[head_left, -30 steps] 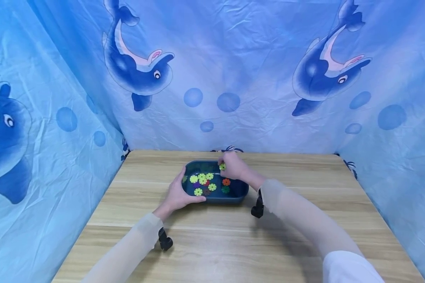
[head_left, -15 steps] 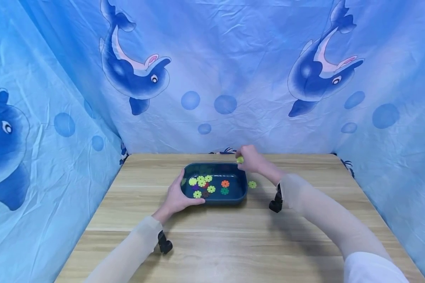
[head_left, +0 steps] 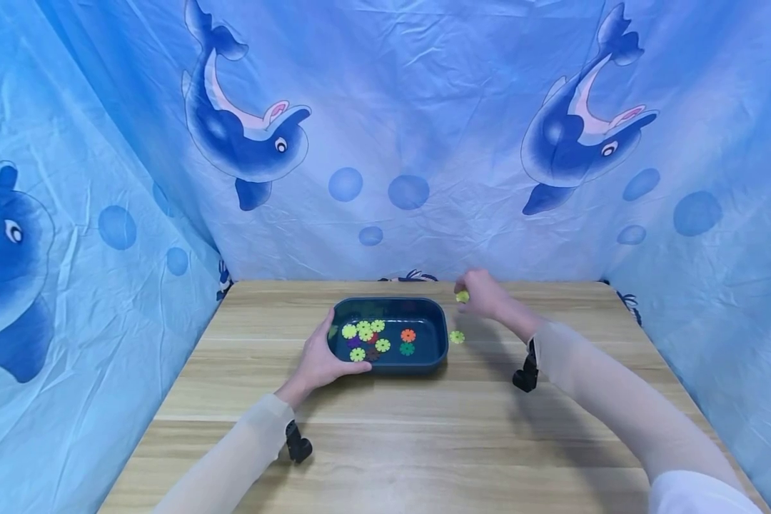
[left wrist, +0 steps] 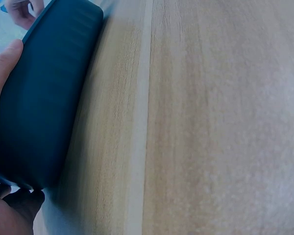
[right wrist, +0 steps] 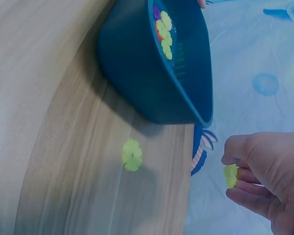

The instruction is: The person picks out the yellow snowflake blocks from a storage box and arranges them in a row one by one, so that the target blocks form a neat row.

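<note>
My left hand (head_left: pixel 320 360) grips the left end of a dark teal plastic tub (head_left: pixel 392 369), its thumb along the near rim and fingers round the end wall. In the left wrist view the tub's side wall (left wrist: pixel 49 93) fills the space between thumb and fingers. Beyond the tub's right end, my right hand (head_left: pixel 485 294) pinches a yellow-green flower-shaped disc (right wrist: pixel 230 176) above the table. Another yellow-green disc (head_left: pixel 457 337) lies on the wood just right of the tub. Inside the tub are several yellow-green discs (head_left: pixel 365 331), plus an orange disc (head_left: pixel 407 335) and a green disc (head_left: pixel 407 349).
Purple (head_left: pixel 353 343), red and brown discs lie partly covered among the yellow-green ones in the tub. The wooden table (head_left: pixel 385 442) ends at the back against a blue dolphin-print curtain (head_left: pixel 385 235), which also hangs on both sides.
My right hand has moved out of the tub to the right, carrying the pinched disc. The disc on the table has come into sight. My left hand keeps its grip on the tub.
</note>
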